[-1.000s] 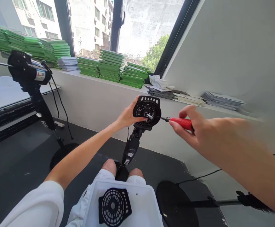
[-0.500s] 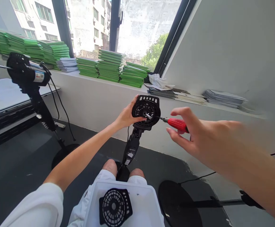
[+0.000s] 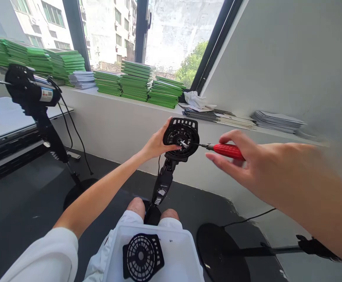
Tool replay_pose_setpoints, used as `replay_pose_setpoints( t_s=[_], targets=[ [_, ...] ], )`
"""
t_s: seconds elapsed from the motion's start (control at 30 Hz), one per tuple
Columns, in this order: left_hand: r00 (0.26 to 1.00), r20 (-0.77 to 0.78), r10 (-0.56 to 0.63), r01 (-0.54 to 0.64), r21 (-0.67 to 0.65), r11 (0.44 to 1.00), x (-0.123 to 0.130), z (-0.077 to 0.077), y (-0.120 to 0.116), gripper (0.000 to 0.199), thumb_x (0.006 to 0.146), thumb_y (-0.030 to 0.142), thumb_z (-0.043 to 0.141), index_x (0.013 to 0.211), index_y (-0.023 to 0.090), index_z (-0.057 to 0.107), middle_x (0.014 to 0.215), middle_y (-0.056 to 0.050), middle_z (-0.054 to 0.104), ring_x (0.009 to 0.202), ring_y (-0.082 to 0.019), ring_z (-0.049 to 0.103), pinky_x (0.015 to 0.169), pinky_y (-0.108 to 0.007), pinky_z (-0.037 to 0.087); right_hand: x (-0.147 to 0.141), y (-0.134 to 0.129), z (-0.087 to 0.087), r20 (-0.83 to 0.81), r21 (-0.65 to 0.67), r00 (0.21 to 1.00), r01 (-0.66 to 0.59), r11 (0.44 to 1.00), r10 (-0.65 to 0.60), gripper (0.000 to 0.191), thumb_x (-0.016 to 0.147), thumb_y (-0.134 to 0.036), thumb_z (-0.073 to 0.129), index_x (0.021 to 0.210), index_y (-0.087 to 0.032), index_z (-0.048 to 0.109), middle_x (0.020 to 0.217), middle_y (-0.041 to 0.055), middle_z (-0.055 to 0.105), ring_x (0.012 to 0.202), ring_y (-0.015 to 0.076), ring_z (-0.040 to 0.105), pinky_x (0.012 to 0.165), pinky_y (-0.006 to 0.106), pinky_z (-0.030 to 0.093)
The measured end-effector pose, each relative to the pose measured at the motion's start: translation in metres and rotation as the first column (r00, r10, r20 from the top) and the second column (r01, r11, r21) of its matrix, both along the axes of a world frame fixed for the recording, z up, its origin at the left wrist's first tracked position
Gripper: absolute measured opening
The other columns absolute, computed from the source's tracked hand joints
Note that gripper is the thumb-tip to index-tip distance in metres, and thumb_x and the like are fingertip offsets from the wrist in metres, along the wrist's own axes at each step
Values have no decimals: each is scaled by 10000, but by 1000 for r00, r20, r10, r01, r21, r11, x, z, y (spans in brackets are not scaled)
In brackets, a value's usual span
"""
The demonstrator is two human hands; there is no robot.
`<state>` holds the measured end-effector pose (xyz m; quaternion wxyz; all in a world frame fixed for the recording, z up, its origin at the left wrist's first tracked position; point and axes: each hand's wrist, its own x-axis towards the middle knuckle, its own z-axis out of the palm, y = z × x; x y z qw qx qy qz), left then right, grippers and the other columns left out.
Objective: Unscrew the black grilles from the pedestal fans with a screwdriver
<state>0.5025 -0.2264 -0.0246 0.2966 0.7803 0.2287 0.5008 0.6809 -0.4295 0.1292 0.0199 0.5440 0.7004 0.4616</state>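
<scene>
My left hand (image 3: 159,145) grips the black motor housing (image 3: 185,124) of a stand fan, its thumb lying across the front beside a metal shaft (image 3: 183,143). The housing tops a black fan stem (image 3: 164,182) between my knees. My right hand (image 3: 250,156) loosely holds a red-handled screwdriver (image 3: 228,150), thumb and index finger around the handle. Its thin shank points left, with the tip at the right part of the housing; the exact contact is too small to make out. A black vented cover (image 3: 141,256) lies in a white tray (image 3: 182,258) on my lap.
Another fan body (image 3: 38,90) on a stand is at left beside a white-topped table (image 3: 0,113). Green stacked sheets (image 3: 135,82) line the windowsill. At lower right are a round black base (image 3: 214,254), a pole and a cable (image 3: 250,219). Small dark bits lie in the tray.
My right hand and the screwdriver have shifted slightly to the right, and more of the shank's metal shows. The left hand keeps its grip on the housing.
</scene>
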Motion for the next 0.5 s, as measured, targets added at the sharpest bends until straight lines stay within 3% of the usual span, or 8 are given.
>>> replay_pose_setpoints(
  t_s=[0.07, 0.2, 0.27, 0.33, 0.43, 0.5],
  targets=[
    [1000, -2, 1, -1, 10, 1000, 0, 0, 1, 1198, 759, 603, 818, 1660, 307, 87, 1660, -126, 387, 1522, -417, 368, 1226, -543, 345, 2, 1, 0, 20, -13, 1000, -19, 1000, 19, 541, 1058, -569, 302, 1007, -179, 673, 416, -48, 322, 395, 109, 263, 495, 249, 146],
    [1000, -12, 4, -4, 16, 1000, 1, -1, 0, 1202, 767, 610, 809, 1662, 313, 63, 1668, -128, 373, 1502, -425, 397, 1201, -540, 380, 1, 0, -1, -15, 84, 997, 75, 994, -74, 667, 1043, -629, 257, 705, -180, 617, 387, -23, 269, 390, 106, 215, 498, 265, 127],
    [1000, -9, 2, -2, 15, 1000, 1, -1, 0, 1211, 763, 600, 816, 1662, 316, 56, 1667, -127, 374, 1491, -419, 415, 1186, -529, 403, -3, -1, -1, -44, 22, 999, 11, 1000, -10, 616, 1040, -611, 276, 862, -179, 678, 418, -16, 351, 408, 113, 251, 512, 264, 140],
    [1000, -7, 0, 0, 9, 1000, 1, -1, 0, 1215, 756, 584, 825, 1661, 317, 60, 1660, -127, 386, 1486, -417, 422, 1174, -524, 417, -6, -1, 1, -65, -19, 998, 23, 1000, -24, 578, 1044, -565, 271, 979, -174, 692, 420, -21, 361, 416, 124, 249, 518, 269, 146],
    [1000, -11, 6, -6, 1, 1000, 1, 0, 0, 1206, 752, 563, 829, 1661, 318, 74, 1663, -125, 381, 1491, -421, 413, 1174, -532, 415, -9, 2, 4, -92, -2, 980, 178, 984, -177, 595, 1052, -511, 243, 796, -171, 658, 391, -9, 314, 414, 140, 256, 508, 278, 161],
    [1000, -2, 11, -11, 6, 1000, 1, 0, -1, 1199, 754, 555, 831, 1660, 322, 82, 1674, -116, 364, 1493, -419, 410, 1187, -536, 402, -8, 3, 6, -108, -52, 987, 117, 992, -122, 484, 1037, -485, 324, 910, -168, 667, 429, -3, 408, 419, 150, 338, 506, 271, 192]
  ],
)
